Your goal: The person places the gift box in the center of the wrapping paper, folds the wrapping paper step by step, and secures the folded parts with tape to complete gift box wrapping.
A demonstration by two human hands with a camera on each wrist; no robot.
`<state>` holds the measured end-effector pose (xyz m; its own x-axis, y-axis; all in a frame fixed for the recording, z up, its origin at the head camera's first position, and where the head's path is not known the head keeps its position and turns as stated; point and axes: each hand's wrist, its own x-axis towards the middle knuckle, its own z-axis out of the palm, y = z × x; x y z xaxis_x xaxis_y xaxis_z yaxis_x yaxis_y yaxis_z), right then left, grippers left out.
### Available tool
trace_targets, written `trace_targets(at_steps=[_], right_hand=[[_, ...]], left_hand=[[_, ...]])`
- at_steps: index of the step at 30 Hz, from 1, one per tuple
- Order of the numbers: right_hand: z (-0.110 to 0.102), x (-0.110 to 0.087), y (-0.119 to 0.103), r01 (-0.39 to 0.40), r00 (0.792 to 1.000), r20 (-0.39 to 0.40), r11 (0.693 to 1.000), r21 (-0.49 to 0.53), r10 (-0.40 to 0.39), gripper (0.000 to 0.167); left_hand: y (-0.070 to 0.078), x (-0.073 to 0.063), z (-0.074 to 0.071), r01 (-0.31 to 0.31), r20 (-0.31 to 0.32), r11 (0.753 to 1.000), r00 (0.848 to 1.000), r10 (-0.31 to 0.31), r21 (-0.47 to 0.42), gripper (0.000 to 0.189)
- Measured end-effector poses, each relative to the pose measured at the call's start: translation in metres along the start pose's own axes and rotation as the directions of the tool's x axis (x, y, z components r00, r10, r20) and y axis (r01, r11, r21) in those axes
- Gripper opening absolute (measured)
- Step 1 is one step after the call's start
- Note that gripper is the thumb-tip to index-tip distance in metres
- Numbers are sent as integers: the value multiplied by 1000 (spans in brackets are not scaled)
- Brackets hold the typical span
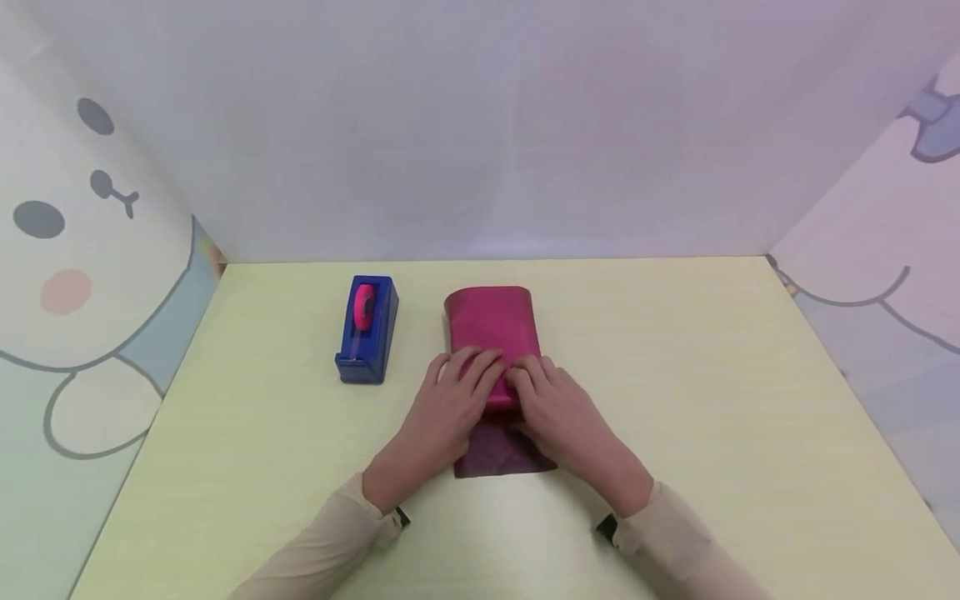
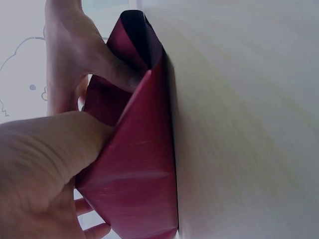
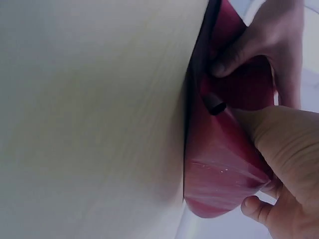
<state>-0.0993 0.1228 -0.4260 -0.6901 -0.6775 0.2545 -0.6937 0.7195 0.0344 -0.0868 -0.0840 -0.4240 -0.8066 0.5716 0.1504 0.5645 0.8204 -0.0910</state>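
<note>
Shiny red wrapping paper (image 1: 491, 312) forms a long packet in the middle of the table, its near end open. My left hand (image 1: 453, 408) grips the paper from the left, fingertips on top and thumb tucked inside the open end. From the right, my right hand (image 1: 562, 412) does the same, its bent fingers close beside the left ones. A darker lower flap (image 1: 498, 454) spreads toward me on the table. In both wrist views the sides of the paper (image 2: 144, 169) slope in to folded corners. Whatever lies inside the packet is hidden.
To the left of the packet stands a blue tape dispenser (image 1: 362, 348) with a pink roll (image 1: 363, 308) in it. The pale table (image 1: 712, 400) meets a whitish backdrop (image 1: 487, 167) at its far edge. Cartoon-printed panels (image 1: 90, 275) flank both sides.
</note>
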Motion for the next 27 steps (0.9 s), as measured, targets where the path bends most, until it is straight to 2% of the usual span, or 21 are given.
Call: trace_targets(at_steps=[6,12,17,21,27], right_hand=[[1,2,2,42,999,-14,995,-94,-44,56],[0,4,3,88,996,-5,987,-134,-89,40],[0,4,3,106,994,12,984,-144,-105,41],[1,3,3,102,995,1,986,-129,-103,45],[5,2,3,112,993,-35,986,-124,-117,46]], left_hand=[[0,-1,-1,-6,18,1000,1000,6,7,104],[-1,1,0,-3,-2,999,1000,3,34,94],[-1,2,3,14,-13,999,1000,-13,45,91],[-2,2,4,9,-17,1000,1000,-8,12,92],[-7,3,5,-1,-55,997,998,-3,-83,82]])
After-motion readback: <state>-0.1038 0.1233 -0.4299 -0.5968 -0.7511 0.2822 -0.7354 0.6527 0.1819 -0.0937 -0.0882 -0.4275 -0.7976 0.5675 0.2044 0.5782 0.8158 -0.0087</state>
